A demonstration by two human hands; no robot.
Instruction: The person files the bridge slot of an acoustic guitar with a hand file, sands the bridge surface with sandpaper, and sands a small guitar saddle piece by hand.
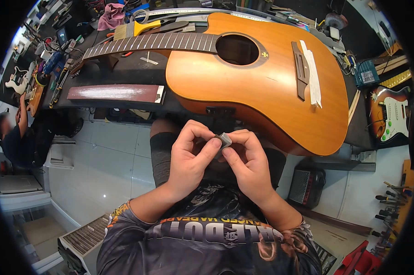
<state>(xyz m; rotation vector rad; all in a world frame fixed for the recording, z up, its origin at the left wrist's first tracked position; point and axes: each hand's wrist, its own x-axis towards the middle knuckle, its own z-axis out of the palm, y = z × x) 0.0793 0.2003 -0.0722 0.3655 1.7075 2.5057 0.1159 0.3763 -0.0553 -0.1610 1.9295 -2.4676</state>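
Observation:
Between the fingertips of both hands is a small grey block (pixel 224 139), its exact kind too small to tell. My left hand (pixel 191 149) pinches its left side with thumb and forefinger. On the other side, my right hand (pixel 246 154) grips it the same way. Both hands are above my lap, in front of the bench edge. Just beyond them an acoustic guitar (pixel 202 82) lies face up without strings. White tape (pixel 311 75) runs beside its dark bridge (pixel 301 68). A long sanding block (pixel 115 93) rests on the bench left of the guitar body.
A paintbrush with a yellow handle (pixel 147 27) and a pink cloth (pixel 111 17) lie behind the guitar neck. At the right stands a sunburst electric guitar (pixel 390 114). Another person (pixel 21 133) sits at far left. A dark amplifier (pixel 307 187) is on the floor.

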